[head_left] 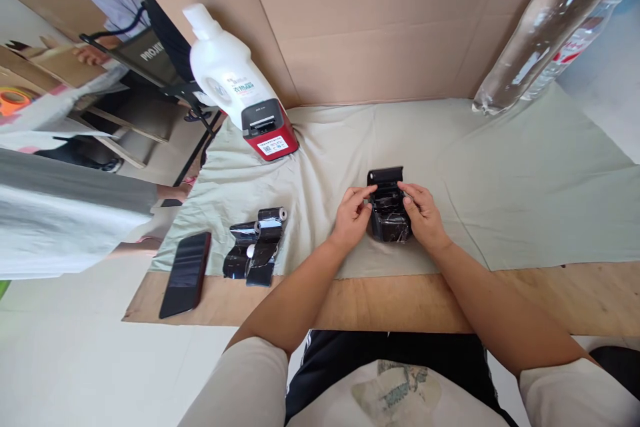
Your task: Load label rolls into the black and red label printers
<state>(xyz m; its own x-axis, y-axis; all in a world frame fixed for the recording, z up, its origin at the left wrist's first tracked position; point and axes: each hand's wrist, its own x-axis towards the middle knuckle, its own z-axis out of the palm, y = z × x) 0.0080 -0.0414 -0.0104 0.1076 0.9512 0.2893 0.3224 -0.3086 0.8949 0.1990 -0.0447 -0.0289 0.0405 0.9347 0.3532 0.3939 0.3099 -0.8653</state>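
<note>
A small black printer [391, 227] sits on the cloth in front of me, its lid [386, 175] raised and its inside showing. Shiny clear film or tape seems to cover its near part. My left hand [351, 215] grips the left side, fingertips at the upper left edge by the lid hinge. On the opposite side, my right hand [423, 213] holds the right edge, with thumb and forefinger close to the opening. What lies deep inside the printer is too dark to make out.
Left of me lie glossy black rolls [260, 247] and a phone [185, 273] at the table edge. A red-and-black printer [270, 133] stands before a white jug [230, 70]. Water bottles [545, 33] stand back right against a cardboard wall [380, 27]. People [65, 213] are at left.
</note>
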